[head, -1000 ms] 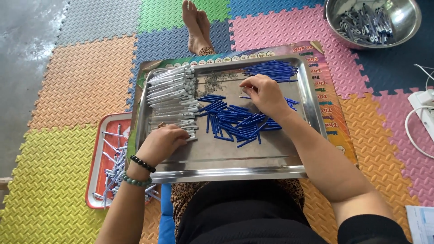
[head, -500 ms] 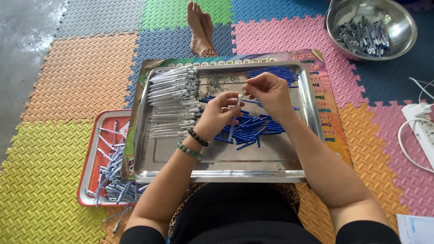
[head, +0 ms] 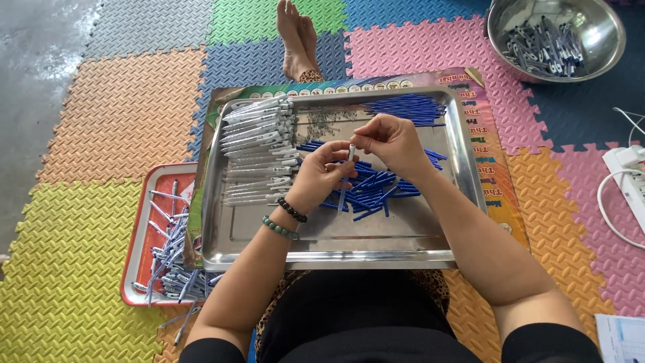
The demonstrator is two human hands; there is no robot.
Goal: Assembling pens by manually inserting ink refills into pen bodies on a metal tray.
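Above the steel tray on the floor mats, both hands meet over the loose parts. The left hand is closed, fingertips pinched on the lower part of a slim pale pen barrel held roughly upright; the right hand is closed too, pinching its top end. The barrel hangs clear of the tray, just over the scattered blue refills. Judged by its look, it is light, stiff plastic, smooth and liable to slip; a fingertip pinch near each end, as now, suits it better than a full grasp.

To the left on the tray lies a row of clear pen barrels, side by side. Further back lies a neat bundle of blue refills, with small dark bits scattered beside it. Off the tray, a red tray at left holds finished pens. Far right stands a metal bowl of more parts. Bare feet rest on the mats beyond.
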